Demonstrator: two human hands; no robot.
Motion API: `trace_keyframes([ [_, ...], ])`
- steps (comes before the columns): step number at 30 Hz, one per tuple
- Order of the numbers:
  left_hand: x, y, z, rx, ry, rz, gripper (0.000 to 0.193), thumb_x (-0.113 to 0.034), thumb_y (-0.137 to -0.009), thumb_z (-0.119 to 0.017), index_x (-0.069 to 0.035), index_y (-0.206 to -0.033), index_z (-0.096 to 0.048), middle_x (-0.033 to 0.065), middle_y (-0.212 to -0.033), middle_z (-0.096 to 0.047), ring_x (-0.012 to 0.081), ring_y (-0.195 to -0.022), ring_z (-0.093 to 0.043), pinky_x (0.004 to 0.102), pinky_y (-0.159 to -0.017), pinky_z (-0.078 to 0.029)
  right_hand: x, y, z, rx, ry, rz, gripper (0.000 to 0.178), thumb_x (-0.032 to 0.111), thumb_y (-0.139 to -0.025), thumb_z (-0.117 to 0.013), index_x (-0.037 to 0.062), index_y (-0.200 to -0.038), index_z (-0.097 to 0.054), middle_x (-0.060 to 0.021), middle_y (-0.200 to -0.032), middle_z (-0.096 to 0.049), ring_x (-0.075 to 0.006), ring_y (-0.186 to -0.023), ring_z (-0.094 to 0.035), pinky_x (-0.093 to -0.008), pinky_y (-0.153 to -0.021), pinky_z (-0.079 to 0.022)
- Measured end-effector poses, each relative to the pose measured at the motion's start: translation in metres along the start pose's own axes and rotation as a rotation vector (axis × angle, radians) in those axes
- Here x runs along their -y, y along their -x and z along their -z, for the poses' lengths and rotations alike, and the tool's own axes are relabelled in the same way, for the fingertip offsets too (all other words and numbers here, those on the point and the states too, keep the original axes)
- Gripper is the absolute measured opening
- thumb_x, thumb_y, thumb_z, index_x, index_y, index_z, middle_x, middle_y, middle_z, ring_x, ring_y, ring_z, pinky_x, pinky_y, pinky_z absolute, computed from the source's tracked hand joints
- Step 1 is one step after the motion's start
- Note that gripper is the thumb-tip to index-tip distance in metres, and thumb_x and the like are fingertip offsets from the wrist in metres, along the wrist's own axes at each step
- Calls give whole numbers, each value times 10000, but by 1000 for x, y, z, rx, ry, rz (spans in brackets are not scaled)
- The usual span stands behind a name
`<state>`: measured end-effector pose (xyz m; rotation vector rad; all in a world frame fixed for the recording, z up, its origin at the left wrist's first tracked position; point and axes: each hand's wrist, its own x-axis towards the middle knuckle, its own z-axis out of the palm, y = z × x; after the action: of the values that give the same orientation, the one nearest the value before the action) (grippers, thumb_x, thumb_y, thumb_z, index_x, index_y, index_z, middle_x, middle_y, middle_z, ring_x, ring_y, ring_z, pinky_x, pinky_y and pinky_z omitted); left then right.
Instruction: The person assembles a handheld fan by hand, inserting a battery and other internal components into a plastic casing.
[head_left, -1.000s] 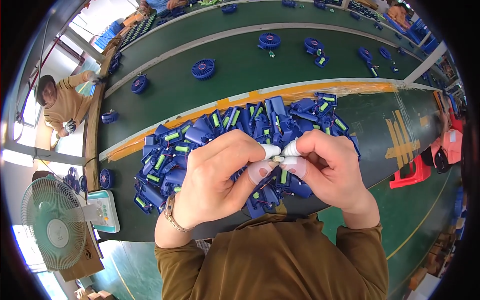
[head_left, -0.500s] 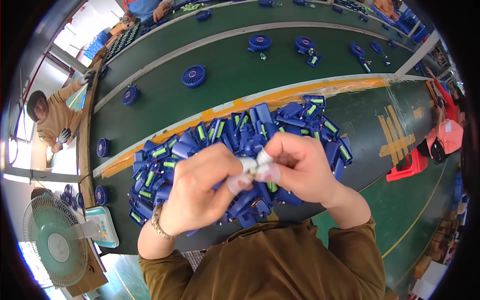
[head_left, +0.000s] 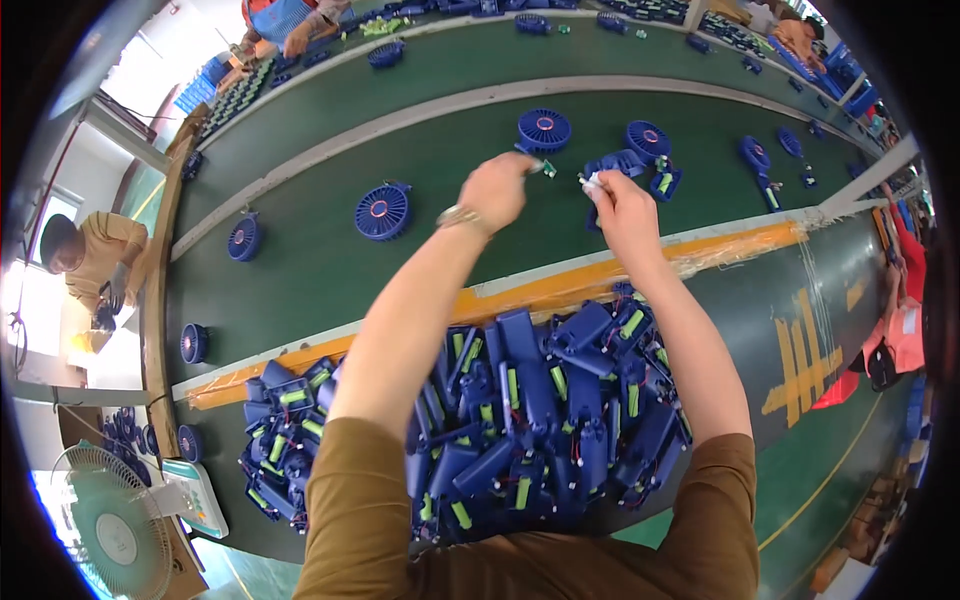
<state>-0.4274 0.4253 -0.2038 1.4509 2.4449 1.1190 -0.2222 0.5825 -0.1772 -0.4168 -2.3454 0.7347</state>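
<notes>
My left hand (head_left: pixel 495 192) reaches over the green conveyor belt, its fingers closed at a small green circuit board (head_left: pixel 547 169) beside a round blue fan (head_left: pixel 545 130). To its right, my right hand (head_left: pixel 628 215) is closed on a blue plastic fan part (head_left: pixel 615 162), which is partly hidden by the fingers. White covers show on the fingertips. Just beyond that part lies another blue fan (head_left: pixel 648 141), with a small blue housing (head_left: pixel 665 184) holding a green piece next to it. Below my arms is a heap of blue plastic casings (head_left: pixel 520 400) with green cells and thin wires.
The conveyor belt (head_left: pixel 300 235) carries more blue fans (head_left: pixel 383 212) spaced apart. An orange-taped rail (head_left: pixel 500 297) divides it from the dark table. A white desk fan (head_left: pixel 115 535) and a scale (head_left: pixel 200 497) stand at left. Other people work at left and across the belt.
Both hands have moved from close together above the heap, away from me and apart, out over the belt. The right hand now has a blue fan part.
</notes>
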Motion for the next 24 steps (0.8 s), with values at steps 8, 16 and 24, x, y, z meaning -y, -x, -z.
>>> trace_keyframes([
  [8, 56, -30, -114, -11, -282, -135, 294, -214, -1173, -641, -196, -1350, -876, 183, -1255, -871, 398, -1203, -851, 549, -1055, -696, -184, -5, -40, 141, 191, 177, 430, 39, -1106, -809, 94, -1532, -797, -209, -1301, -874, -402, -1094, -845, -471, -1002, -665],
  [16, 19, 38, -63, -26, -459, 11, 262, -279, -1116, -767, -183, -1339, -867, 183, -1323, -863, 409, -1261, -839, 537, -1121, -684, -56, 18, 3, 258, 6, 92, 376, 72, -1131, -822, 55, -1507, -817, -130, -1573, -806, -245, -1113, -840, -382, -995, -667],
  [24, -65, 74, 53, -111, 767, 489, 244, -256, -1288, -690, -26, -1286, -771, 61, -1051, -835, 114, -895, -725, 305, -874, -628, -49, 131, 156, 229, 311, -429, 437, 381, -1192, -811, -15, -1368, -872, -192, -1115, -920, -294, -1079, -886, -445, -960, -666],
])
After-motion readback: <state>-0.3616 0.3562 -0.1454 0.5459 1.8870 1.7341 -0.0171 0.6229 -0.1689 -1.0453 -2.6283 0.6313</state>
